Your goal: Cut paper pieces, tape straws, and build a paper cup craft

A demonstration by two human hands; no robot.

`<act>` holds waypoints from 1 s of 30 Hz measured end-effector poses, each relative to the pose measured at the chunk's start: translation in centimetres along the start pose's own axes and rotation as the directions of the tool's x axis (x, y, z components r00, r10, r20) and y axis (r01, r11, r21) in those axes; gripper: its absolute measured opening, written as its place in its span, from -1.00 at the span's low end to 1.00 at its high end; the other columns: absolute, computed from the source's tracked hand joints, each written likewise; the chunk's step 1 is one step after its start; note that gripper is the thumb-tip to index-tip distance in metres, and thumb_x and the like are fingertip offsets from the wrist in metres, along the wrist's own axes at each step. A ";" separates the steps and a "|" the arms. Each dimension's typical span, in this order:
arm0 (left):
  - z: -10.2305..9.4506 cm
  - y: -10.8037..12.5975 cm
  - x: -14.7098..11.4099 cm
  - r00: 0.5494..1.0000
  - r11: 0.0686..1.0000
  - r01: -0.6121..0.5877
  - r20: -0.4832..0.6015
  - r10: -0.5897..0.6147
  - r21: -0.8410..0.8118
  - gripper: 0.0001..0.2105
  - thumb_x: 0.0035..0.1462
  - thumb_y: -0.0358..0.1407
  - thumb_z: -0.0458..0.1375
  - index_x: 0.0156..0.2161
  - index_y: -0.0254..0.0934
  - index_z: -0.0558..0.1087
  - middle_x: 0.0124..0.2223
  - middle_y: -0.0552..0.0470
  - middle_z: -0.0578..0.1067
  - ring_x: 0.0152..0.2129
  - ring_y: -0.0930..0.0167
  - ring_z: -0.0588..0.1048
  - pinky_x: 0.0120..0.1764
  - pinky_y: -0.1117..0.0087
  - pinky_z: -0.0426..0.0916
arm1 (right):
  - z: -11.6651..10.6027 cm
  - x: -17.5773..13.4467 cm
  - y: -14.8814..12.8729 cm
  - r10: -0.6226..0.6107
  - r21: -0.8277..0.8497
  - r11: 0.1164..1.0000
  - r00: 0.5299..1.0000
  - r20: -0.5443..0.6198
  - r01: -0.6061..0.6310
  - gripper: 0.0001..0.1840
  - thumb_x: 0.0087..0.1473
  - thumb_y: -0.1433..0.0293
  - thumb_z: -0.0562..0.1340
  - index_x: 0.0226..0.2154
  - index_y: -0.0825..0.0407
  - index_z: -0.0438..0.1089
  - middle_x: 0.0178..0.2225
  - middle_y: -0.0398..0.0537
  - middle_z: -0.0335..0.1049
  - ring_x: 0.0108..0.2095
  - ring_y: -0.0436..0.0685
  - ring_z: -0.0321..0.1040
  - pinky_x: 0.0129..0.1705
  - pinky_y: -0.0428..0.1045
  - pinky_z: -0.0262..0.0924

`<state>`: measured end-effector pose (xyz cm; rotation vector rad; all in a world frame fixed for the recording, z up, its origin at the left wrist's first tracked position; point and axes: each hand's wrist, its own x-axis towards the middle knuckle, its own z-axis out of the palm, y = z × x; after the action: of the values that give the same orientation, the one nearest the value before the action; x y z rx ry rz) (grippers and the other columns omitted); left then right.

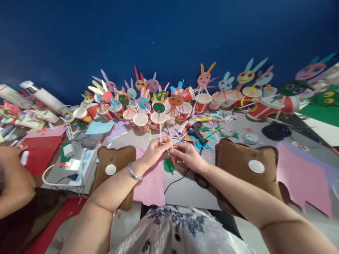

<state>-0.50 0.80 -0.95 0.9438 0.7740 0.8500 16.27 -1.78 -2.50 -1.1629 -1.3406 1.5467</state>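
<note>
black glue gun (197, 132) among paper scraps (191, 143) near the fingers (182, 146); cups (202, 103) behind

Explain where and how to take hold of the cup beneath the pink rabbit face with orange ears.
Grip the outer wall of the cup, below its rim, probably best from the person's side: its mouth faces up, other cups flank it, and the thin-looking rabbit face rising above the rim would likely bend.

A grey table (190, 197) is observed. Left of the central pink sheet (149, 187), a brown cushion (119, 157) and, farther off, a power strip (86, 165) are laid. Behind that sheet, paper cups (141, 122) are clustered; to its right, a green disc (168, 165) is placed.
</note>
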 end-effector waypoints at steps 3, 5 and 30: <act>0.4 0.4 0.0 1.000 1.000 0.017 -0.012 -0.017 -0.002 -0.63 -0.02 -0.02 0.35 -0.41 -0.35 0.49 -0.51 0.13 0.37 -0.59 0.57 0.34 -0.47 0.52 0.31 | 0.0 0.1 -0.1 0.011 0.033 0.999 1.000 -0.008 -0.010 -0.54 -0.02 0.00 0.38 -0.46 0.07 0.40 -0.68 -0.26 0.23 -0.69 -0.11 0.06 -0.63 -0.14 -0.10; 0.5 0.7 0.0 1.000 1.000 0.002 -0.025 -0.002 0.002 -0.59 -0.01 0.01 0.34 -0.48 -0.36 0.44 -0.57 0.17 0.29 -0.66 0.62 0.24 -0.55 0.56 0.21 | 0.0 0.2 -0.2 0.017 0.046 0.999 1.000 -0.009 -0.016 -0.54 -0.04 0.00 0.39 -0.47 0.07 0.40 -0.66 -0.25 0.26 -0.68 -0.11 0.07 -0.62 -0.14 -0.09; -0.9 0.2 0.4 0.995 0.993 -0.056 -0.081 0.064 0.106 -0.58 0.00 0.05 0.33 -0.32 -0.34 0.53 -0.65 0.26 0.06 -0.73 0.64 0.03 -0.63 0.52 -0.08 | 0.0 0.2 0.0 0.062 0.112 0.990 0.985 0.160 -0.081 -0.55 0.13 0.03 0.30 -0.43 0.11 0.49 -0.73 -0.27 0.21 -0.69 -0.13 0.06 -0.57 -0.14 -0.01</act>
<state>-1.12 1.56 -1.18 1.0327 0.8726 0.9137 16.18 -1.62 -2.53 -1.0444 -1.3004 1.7759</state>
